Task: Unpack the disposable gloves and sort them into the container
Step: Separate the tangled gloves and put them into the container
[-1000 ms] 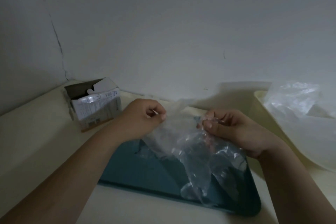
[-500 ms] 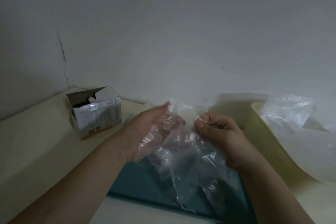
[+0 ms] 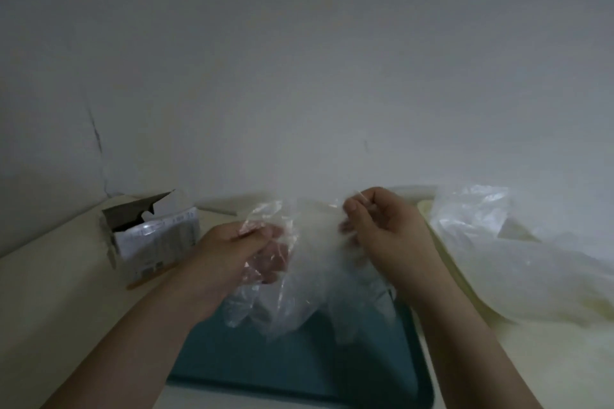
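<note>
my left hand [image 3: 229, 254] & right hand [image 3: 385, 232] both pinch one glove [image 3: 312, 266], some already in container [image 3: 447, 262], box [image 3: 149, 237] prob. has more.

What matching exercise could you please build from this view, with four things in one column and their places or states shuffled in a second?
Things:
1. clear gloves
2. cardboard box
3. teal tray
4. cream container

Places or states:
A. open-topped, at the left near the wall
B. at the right, with crumpled plastic in it
C. held up by the left hand and right hand
D. flat on the table, below the hands

Pairs: 1-C, 2-A, 3-D, 4-B
</note>
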`<state>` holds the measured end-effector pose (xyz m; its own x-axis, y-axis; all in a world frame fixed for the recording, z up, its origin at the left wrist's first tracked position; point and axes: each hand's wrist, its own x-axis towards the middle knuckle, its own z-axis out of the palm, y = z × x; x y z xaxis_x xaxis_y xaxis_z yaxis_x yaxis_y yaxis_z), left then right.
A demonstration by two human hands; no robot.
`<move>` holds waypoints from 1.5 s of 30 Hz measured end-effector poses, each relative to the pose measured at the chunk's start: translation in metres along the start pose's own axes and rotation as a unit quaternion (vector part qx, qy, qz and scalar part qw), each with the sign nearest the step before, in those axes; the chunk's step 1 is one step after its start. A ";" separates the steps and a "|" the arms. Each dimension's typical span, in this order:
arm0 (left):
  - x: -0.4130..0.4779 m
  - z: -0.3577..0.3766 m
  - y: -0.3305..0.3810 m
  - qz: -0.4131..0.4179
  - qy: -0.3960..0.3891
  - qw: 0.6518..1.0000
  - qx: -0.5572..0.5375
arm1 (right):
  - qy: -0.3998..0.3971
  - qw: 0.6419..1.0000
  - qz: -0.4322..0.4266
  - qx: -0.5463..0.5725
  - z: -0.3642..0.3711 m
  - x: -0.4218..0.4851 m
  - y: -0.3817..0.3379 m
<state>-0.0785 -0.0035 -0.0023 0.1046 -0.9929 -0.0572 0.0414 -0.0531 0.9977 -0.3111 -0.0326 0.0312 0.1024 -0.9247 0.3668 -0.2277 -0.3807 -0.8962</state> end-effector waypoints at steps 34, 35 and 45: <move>0.041 0.230 0.127 0.027 -0.261 0.964 -0.042 | 0.031 0.929 0.085 -0.359 -0.218 0.055 0.040; 0.052 0.241 0.120 0.009 -0.253 0.967 -0.032 | 0.047 0.924 0.068 -0.374 -0.229 0.058 0.040; 0.099 0.285 0.066 -0.066 -0.108 0.985 0.120 | -0.024 0.935 -0.009 -0.354 -0.237 0.036 -0.008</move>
<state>-0.3489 -0.1356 0.0684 -0.1010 -0.9738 -0.2039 -0.1993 -0.1810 0.9631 -0.5355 -0.0647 0.1108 0.1519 -0.9230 0.3535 -0.8072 -0.3222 -0.4946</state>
